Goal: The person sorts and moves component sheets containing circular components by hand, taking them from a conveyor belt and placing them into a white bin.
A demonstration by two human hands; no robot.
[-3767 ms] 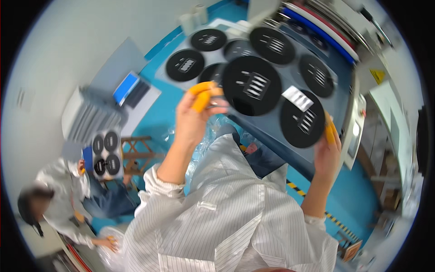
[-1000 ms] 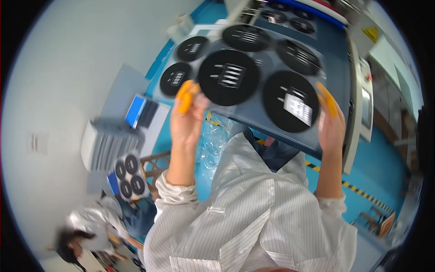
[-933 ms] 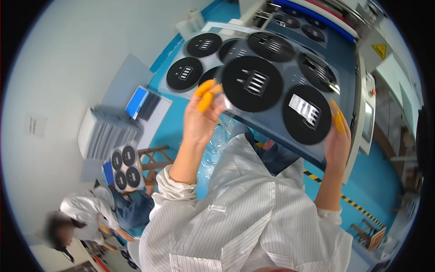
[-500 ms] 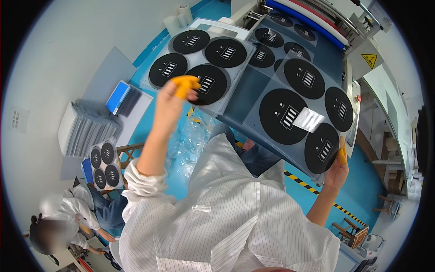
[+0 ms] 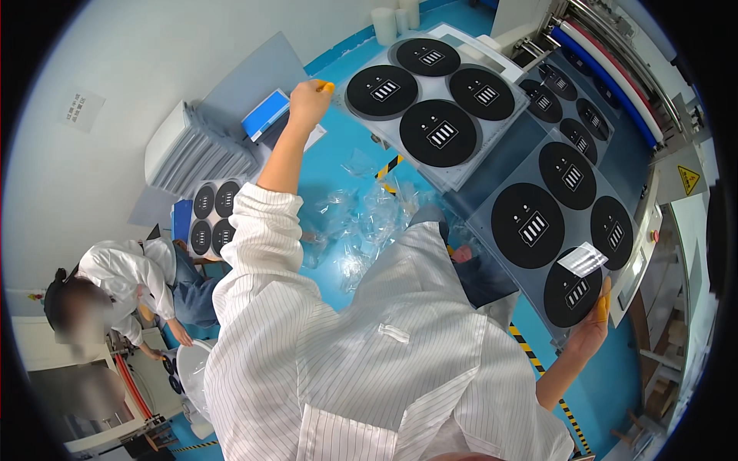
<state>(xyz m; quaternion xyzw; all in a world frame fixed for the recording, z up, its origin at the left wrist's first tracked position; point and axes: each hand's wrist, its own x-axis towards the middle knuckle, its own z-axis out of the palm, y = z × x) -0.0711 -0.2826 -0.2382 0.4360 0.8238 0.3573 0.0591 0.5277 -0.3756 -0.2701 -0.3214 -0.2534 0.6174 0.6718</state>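
My left hand [image 5: 308,106] is raised just off the left edge of a stack of clear sheets [image 5: 419,160] printed with black discs. Yellow covers sit on its fingertips. The fingers are curled together, and whatever they may pinch is too thin or hidden to make out. My right hand [image 5: 588,332], with yellow finger covers too, grips the near right corner of another clear sheet [image 5: 565,240]. This sheet lies flat on the dark machine bed and carries large black discs with white battery-like marks. A bright reflection crosses its lower discs.
Blue, white and red rollers [image 5: 607,84] span the machine's far end, with more disc sheets before them. Crumpled clear film [image 5: 369,223] lies on the blue floor. Stacked grey sheets [image 5: 196,150] lean at left. Two people sit at lower left, one a co-worker in white [image 5: 131,269].
My left hand has moved left and away from over the disc stack to beyond its edge. My view has turned, shifting the bench rightward. The right hand keeps its corner.
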